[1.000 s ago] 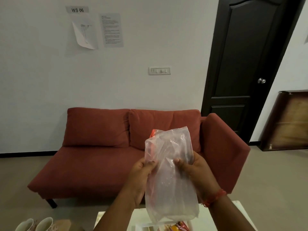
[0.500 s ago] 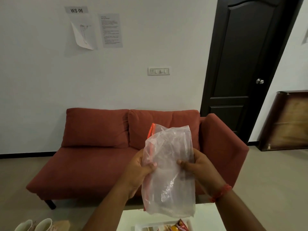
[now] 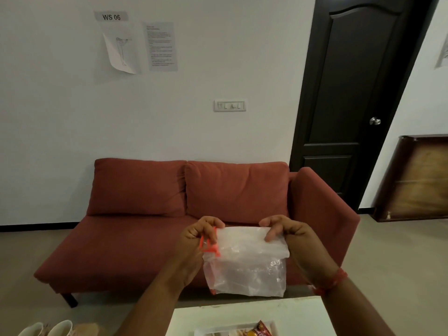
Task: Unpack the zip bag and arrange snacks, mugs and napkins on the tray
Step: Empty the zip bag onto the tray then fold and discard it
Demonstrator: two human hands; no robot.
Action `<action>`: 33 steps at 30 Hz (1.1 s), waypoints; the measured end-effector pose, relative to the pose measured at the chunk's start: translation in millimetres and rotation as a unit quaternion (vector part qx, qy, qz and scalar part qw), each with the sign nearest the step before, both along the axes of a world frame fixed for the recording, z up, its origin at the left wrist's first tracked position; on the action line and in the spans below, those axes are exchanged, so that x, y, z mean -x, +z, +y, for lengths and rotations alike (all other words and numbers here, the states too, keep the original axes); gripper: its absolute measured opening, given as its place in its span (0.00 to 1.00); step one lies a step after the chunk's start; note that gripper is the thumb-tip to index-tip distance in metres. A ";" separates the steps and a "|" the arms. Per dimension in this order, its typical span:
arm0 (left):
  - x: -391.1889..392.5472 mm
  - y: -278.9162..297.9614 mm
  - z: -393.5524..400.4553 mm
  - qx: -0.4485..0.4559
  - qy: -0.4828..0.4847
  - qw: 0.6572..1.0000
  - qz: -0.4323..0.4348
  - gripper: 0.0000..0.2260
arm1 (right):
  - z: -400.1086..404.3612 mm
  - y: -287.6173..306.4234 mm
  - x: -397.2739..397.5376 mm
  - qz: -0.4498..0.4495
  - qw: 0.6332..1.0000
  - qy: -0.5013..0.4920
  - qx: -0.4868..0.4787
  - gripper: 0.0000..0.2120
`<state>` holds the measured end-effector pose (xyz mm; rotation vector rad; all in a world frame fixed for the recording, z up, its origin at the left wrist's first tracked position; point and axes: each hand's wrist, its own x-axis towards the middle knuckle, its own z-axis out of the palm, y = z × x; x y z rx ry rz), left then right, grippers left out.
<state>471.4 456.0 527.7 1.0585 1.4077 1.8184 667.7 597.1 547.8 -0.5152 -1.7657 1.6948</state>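
Note:
I hold a clear plastic zip bag (image 3: 244,265) up in front of me, above the white table (image 3: 242,311). It looks empty and hangs folded, with its orange zip strip bunched at the left. My left hand (image 3: 196,238) pinches the orange strip end of the bag. My right hand (image 3: 283,231) pinches the bag's top right corner. At the bottom edge a white tray (image 3: 201,332) shows, with a red and yellow snack packet (image 3: 259,332) in it. Two white mugs (image 3: 48,329) stand at the bottom left.
A red sofa (image 3: 169,214) stands against the white wall straight ahead. A dark door (image 3: 351,93) is at the right, with a wooden board (image 3: 417,178) leaning beside it. Something tan lies next to the mugs.
The bag has turned from hanging upright and long to being held wide and folded shorter. Both hands moved lower and apart, gripping its top corners.

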 end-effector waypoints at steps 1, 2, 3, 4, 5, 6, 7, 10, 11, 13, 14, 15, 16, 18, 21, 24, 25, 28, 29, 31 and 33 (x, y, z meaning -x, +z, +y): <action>1.8 -0.3 0.4 -0.008 0.004 1.000 0.015 0.14 | 0.4 0.0 -2.0 0.006 1.000 -0.002 0.018 0.24; 4.2 -0.7 0.7 -0.016 0.008 0.999 0.039 0.16 | 2.3 -0.3 -4.5 0.018 0.999 -0.019 0.031 0.23; 6.2 -0.7 1.3 -0.024 0.009 0.997 0.073 0.17 | 4.6 0.7 -6.3 0.024 0.998 -0.052 0.028 0.21; 6.9 0.5 1.7 -0.025 0.008 0.993 0.113 0.17 | 6.6 3.3 -6.9 0.018 0.996 -0.083 0.004 0.19; 6.4 3.1 2.3 -0.024 0.007 0.987 0.157 0.17 | 7.7 7.7 -6.2 -0.009 0.993 -0.105 -0.043 0.15; 4.6 6.7 3.2 -0.021 0.004 0.981 0.194 0.18 | 7.0 14.4 -4.4 -0.057 0.988 -0.103 -0.103 0.10; 2.3 10.0 4.6 -0.019 0.002 0.974 0.228 0.18 | 5.1 22.9 -1.8 -0.128 0.976 -0.059 -0.167 0.07; -6.5 20.2 8.4 -0.022 -0.010 0.956 0.291 0.20 | -1.5 39.1 11.3 -0.332 0.888 0.112 -0.298 0.22; -7.7 21.6 9.4 -0.023 -0.014 0.955 0.295 0.22 | -4.5 40.0 14.6 -0.352 0.872 0.133 -0.312 0.23; -8.4 21.5 8.2 -0.024 -0.019 0.972 0.233 0.22 | -5.8 36.0 17.4 -0.347 0.878 0.113 -0.310 0.20; -6.6 18.5 5.9 -0.030 -0.015 0.987 0.157 0.19 | -5.4 33.1 17.1 -0.337 0.885 0.090 -0.309 0.19; -3.3 13.3 4.2 -0.033 -0.011 0.998 0.060 0.17 | -4.2 29.8 16.4 -0.322 0.894 0.065 -0.305 0.18; 0.7 6.6 2.7 -0.030 -0.006 0.999 -0.041 0.18 | -3.0 26.4 15.8 -0.300 0.907 0.039 -0.294 0.16; 4.3 -10.2 0.9 -0.001 0.000 0.980 -0.199 0.25 | -1.9 20.3 15.4 -0.238 0.937 -0.010 -0.255 0.12; -11.2 -29.8 1.4 0.097 -0.015 0.953 -0.285 0.31 | -4.7 5.0 22.6 -0.136 0.981 -0.067 -0.121 0.09; -38.9 -35.9 4.8 0.113 -0.081 0.933 -0.333 0.31 | -10.7 -17.0 33.9 -0.068 0.995 -0.074 -0.003 0.13; -45.4 -35.3 6.4 0.103 -0.089 0.925 -0.356 0.34 | -13.4 -24.2 37.2 -0.061 0.995 -0.072 0.016 0.14; -46.6 -39.5 11.4 0.079 -0.066 0.950 -0.294 0.47 | -18.8 -40.6 44.3 -0.073 0.992 -0.094 0.029 0.17; -45.6 -38.5 11.6 0.077 -0.046 0.966 -0.242 0.48 | -19.6 -44.0 45.4 -0.081 0.991 -0.102 0.023 0.18; -43.1 -36.0 10.8 0.097 -0.015 0.985 -0.144 0.49 | -19.8 -49.5 46.6 -0.108 0.989 -0.104 -0.002 0.23; -40.7 -33.2 11.7 0.142 0.033 0.987 -0.074 0.51 | -21.7 -50.6 46.1 -0.145 0.984 -0.090 -0.046 0.24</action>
